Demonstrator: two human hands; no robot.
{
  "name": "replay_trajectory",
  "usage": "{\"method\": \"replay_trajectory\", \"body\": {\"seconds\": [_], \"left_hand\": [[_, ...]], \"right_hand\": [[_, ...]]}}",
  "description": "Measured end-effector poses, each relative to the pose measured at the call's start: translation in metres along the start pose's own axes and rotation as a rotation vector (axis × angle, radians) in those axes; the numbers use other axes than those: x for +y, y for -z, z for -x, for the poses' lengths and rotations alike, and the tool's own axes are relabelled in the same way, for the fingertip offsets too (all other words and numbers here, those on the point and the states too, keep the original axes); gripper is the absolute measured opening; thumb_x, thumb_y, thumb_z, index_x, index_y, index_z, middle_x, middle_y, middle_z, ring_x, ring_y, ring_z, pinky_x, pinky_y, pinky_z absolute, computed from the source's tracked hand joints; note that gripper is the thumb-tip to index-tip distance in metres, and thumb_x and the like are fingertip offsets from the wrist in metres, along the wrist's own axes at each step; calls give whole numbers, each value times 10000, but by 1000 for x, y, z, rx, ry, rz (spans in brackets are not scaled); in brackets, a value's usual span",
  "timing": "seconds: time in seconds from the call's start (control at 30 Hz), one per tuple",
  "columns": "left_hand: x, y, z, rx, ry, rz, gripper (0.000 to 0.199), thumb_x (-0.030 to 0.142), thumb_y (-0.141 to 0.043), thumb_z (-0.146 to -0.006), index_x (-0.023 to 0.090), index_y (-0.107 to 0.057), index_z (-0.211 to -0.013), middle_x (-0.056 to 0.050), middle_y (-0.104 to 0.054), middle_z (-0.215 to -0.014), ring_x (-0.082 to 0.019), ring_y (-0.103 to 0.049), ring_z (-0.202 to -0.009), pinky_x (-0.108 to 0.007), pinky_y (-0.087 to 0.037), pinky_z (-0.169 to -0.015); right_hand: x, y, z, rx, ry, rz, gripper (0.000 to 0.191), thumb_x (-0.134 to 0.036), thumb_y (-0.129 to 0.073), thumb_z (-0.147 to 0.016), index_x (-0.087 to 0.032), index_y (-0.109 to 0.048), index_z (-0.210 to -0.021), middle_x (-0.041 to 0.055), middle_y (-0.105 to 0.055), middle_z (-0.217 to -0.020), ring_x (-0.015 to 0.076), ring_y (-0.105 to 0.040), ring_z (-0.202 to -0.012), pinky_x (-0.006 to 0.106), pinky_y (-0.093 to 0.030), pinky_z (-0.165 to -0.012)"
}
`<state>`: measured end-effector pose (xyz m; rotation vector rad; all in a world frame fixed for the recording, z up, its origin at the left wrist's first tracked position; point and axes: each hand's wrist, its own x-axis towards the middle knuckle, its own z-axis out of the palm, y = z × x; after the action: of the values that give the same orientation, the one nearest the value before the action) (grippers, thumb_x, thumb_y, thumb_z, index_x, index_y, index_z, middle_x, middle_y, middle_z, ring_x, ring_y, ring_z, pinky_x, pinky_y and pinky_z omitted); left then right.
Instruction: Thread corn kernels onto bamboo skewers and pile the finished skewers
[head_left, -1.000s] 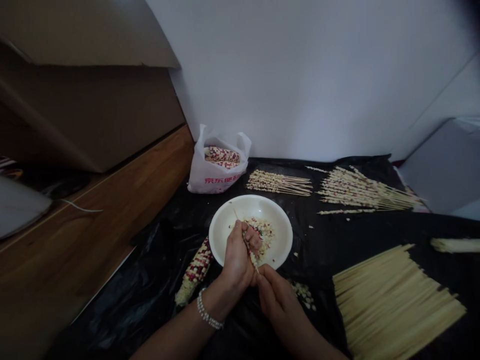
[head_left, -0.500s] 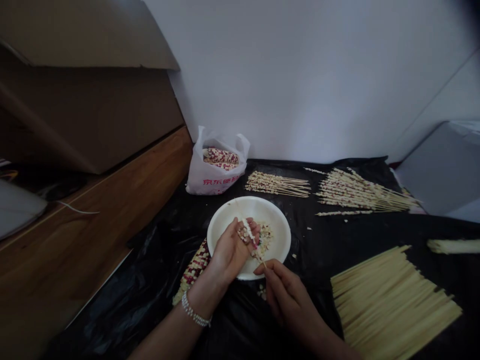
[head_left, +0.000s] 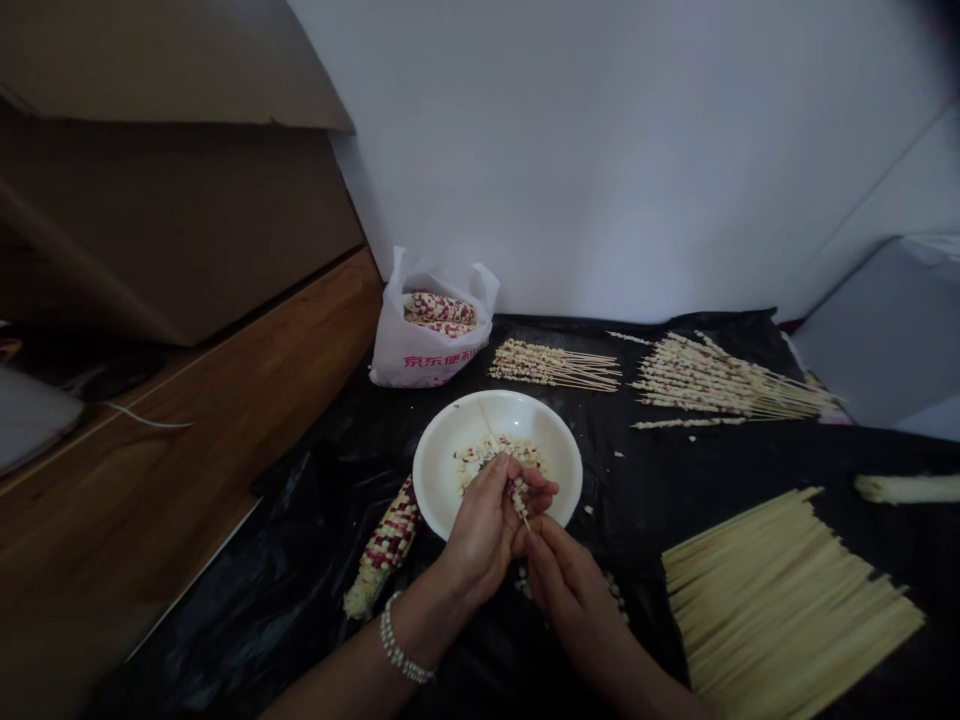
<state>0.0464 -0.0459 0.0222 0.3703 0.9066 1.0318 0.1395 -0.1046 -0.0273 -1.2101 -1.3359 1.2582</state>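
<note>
A thin skewer threaded with corn kernels (head_left: 517,492) runs between my hands over the near rim of the white bowl (head_left: 435,455). My left hand (head_left: 484,520) is curled round the threaded part, with its thumb on the skewer. Just to the right, my right hand (head_left: 566,580) pinches the skewer's bare lower end. Loose kernels (head_left: 472,456) lie in the bowl beyond my fingers. A red and white corn cob (head_left: 388,540), stripped at its near end, rests left of the bowl.
Behind the bowl stands a plastic bag (head_left: 427,358) of cobs. Kernel-covered skewers lie in a small pile (head_left: 532,363) and a larger pile (head_left: 697,380). Bare skewers (head_left: 787,600) are spread at right, near a pale cob (head_left: 907,489). A cardboard box (head_left: 187,220) stands left.
My left hand has moved slightly right and nearer, and its open palm has curled round the skewer. The kernels that were in the palm are no longer visible; more kernels show in the bowl.
</note>
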Motion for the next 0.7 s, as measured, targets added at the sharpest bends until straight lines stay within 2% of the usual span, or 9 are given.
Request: {"method": "replay_trajectory", "body": {"seconds": [0.07,0.13,0.23,0.3,0.47,0.7], "left_hand": [[0,0,0,-3,16,-24,262,335,-471,-916,147,-563,-759,-65,-661,-789,-131,-637,-628,-181,-417,-453],[1,1,-2,-24,16,-6,263,354,-483,-912,146,-580,-783,-79,-672,-810,-140,-644,-651,-186,-424,-457],[5,3,-9,-57,10,123,335,415,-453,-921,129,-621,-876,-90,-665,-802,-160,-658,-738,-244,-515,-630],[8,4,-13,-37,-44,189,379,445,-431,-923,120,-627,-918,-84,-652,-789,-164,-655,-755,-280,-529,-711],[4,4,-15,20,-212,162,250,366,-540,-887,164,-543,-740,-32,-607,-713,-148,-630,-706,-288,-530,-716],[-5,2,-12,16,-242,127,274,393,-600,-840,181,-491,-705,-4,-584,-649,-129,-597,-621,-260,-514,-652]], "right_hand": [[-1,0,-1,2,3,3,255,-340,-372,-984,-216,-468,-783,-49,-405,-634,146,-355,-552,276,-296,-507],[-3,2,-1,-3,3,3,251,-340,-365,-986,-216,-468,-792,-54,-394,-629,144,-347,-545,272,-295,-500],[-6,3,0,-28,3,5,261,-340,-361,-986,-218,-461,-778,-60,-377,-617,139,-335,-532,267,-289,-489],[-7,3,1,-50,5,12,267,-334,-362,-985,-218,-465,-767,-66,-362,-602,138,-330,-525,266,-280,-484],[-6,-4,3,-58,29,65,270,-316,-350,-976,-228,-433,-735,-62,-368,-606,142,-347,-533,271,-288,-504],[-3,-10,4,-21,36,92,257,-316,-360,-963,-232,-425,-729,-50,-395,-606,156,-374,-535,292,-287,-522]]}}
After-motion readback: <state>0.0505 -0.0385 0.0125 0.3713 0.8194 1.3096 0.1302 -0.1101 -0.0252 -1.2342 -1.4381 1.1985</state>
